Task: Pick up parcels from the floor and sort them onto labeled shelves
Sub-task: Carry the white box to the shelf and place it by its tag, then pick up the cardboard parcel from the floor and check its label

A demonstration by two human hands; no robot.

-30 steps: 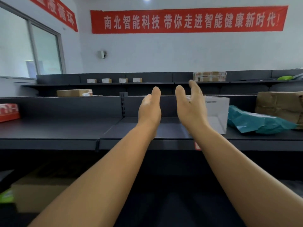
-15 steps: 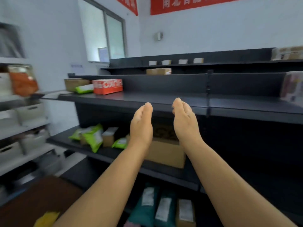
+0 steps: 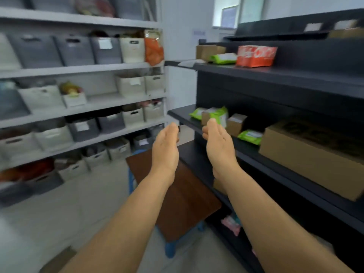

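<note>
My left hand (image 3: pixel 165 148) and my right hand (image 3: pixel 219 146) are stretched out side by side in front of me, palms facing each other, fingers loose, holding nothing. To the right stands the dark shelf unit (image 3: pixel 275 75). Its top board carries a red parcel (image 3: pixel 256 55), a green bag (image 3: pixel 223 58) and a brown box (image 3: pixel 208 52). The board below holds green bags (image 3: pixel 217 114), a small brown box (image 3: pixel 236 124) and a large cardboard box (image 3: pixel 313 154). A pink bag (image 3: pixel 231 224) lies on the lowest level.
A brown-topped stool with blue legs (image 3: pixel 177 194) stands on the pale floor right below my hands. A grey rack with several fabric bins (image 3: pixel 78 75) fills the left side. A cardboard corner (image 3: pixel 57 261) shows at the bottom left.
The view has swung left and down, from the dark shelf's front to its left end and the grey rack. Both hands stay empty and held out together.
</note>
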